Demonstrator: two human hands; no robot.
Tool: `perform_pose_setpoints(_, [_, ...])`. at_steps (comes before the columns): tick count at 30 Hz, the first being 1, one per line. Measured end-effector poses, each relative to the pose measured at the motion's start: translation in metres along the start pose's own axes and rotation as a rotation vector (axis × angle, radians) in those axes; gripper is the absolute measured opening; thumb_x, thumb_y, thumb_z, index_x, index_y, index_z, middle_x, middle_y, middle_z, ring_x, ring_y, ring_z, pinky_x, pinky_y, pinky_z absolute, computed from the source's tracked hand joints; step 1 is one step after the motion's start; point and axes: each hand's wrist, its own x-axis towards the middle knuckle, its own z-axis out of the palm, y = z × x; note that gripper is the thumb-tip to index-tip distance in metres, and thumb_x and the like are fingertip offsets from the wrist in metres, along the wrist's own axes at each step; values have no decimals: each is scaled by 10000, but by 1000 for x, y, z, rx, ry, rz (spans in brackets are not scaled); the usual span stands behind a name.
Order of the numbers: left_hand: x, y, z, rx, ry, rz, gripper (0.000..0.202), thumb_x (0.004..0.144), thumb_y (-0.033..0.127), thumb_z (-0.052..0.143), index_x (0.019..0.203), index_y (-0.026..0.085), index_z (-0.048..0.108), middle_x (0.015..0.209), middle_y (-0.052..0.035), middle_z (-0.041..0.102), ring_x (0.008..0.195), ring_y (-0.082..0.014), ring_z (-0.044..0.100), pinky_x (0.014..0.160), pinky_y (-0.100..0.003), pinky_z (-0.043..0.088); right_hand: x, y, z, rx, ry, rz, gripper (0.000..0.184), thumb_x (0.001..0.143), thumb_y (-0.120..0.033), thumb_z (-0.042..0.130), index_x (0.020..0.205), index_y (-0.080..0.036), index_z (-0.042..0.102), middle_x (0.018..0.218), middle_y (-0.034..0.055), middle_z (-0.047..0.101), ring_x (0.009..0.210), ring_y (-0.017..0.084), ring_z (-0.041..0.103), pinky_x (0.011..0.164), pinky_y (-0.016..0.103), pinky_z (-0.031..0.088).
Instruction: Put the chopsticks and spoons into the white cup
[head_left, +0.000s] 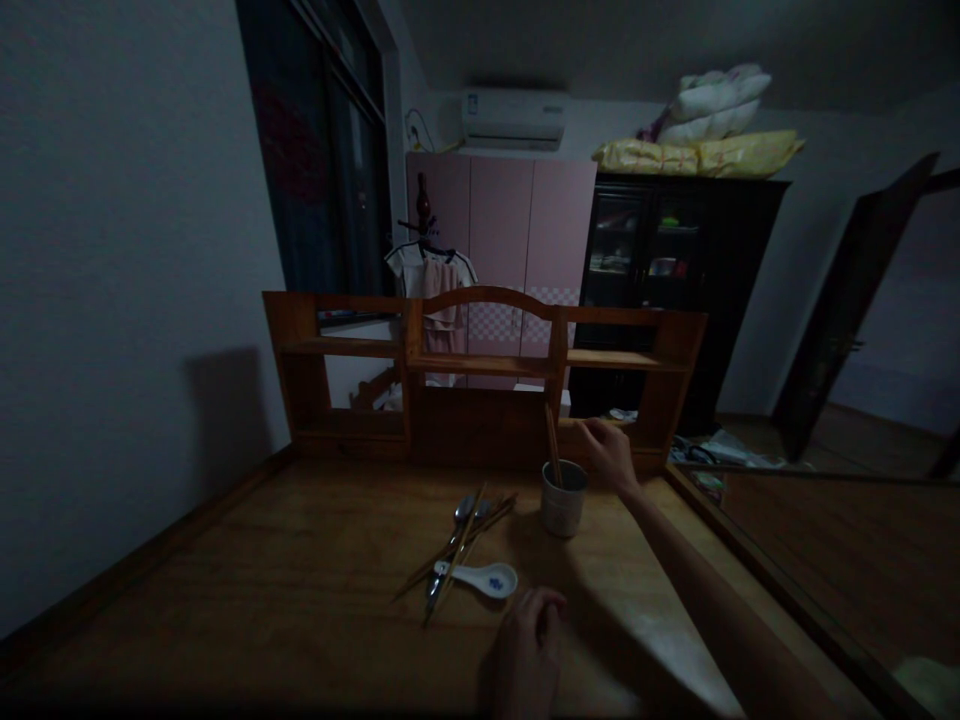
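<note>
Slim brown chopsticks [553,445] are standing in a pale cup [562,515] on the desk [300,560], their long axis running steeply up and slightly left, while the right hand [611,455] is hovering beside them, the left hand [527,635] near a white spoon [495,579], it being impossible to make out whether either grip is holding anything.

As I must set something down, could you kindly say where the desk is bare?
The widest patch is the left of the desk, between the wall and the chopsticks. A smaller one lies between the left hand and right forearm. The middle is crowded: chopsticks, metal spoons, white spoon, cup.
</note>
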Motion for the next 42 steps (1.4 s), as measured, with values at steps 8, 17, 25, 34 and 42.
perform_pose_setpoints(8, [-4, 9, 5, -95, 111, -196, 589, 797, 690, 407, 614, 198, 673, 474, -30, 568, 505, -181, 568, 521, -279, 464, -85, -56, 35, -133, -129, -405, 576, 981, -327, 378, 433, -175, 467, 446, -7, 451, 417, 83, 379, 505, 260, 257])
perform_pose_setpoints(17, [75, 6, -102, 246, 133, 43, 506, 865, 546, 418, 568, 164, 567, 501, 19, 495, 503, -117, 464, 482, -236, 283, -105, -43, 105, -169, -291, -559, 465, 958, -207, 382, 541, -153, 579, 520, 31, 610, 481, 96, 540, 547, 275, 263])
perform_pose_setpoints(25, [157, -37, -121, 707, -85, 200, 233, 790, 398, 561, 700, 185, 594, 693, -8, 624, 657, -149, 552, 581, -235, 318, -131, -34, 117, -255, -363, -574, 409, 933, -226, 469, 550, -163, 600, 538, 22, 654, 451, 97, 549, 536, 309, 213])
perform_pose_setpoints(34, [164, -65, -122, 764, -190, 228, 286, 820, 454, 538, 704, 197, 591, 768, -21, 636, 760, -172, 580, 642, -247, 342, -122, -31, 120, -169, -437, -332, 435, 988, -258, 378, 612, -168, 578, 567, 11, 609, 490, 93, 531, 527, 268, 272])
perform_pose_setpoints(42, [162, -75, -120, 729, -198, 244, 175, 818, 282, 506, 704, 200, 609, 772, -30, 639, 745, -166, 576, 657, -250, 338, -113, -38, 115, 42, -459, -185, 379, 851, -118, 481, 1209, -222, 552, 1265, 87, 553, 1133, 200, 539, 950, 317, 446])
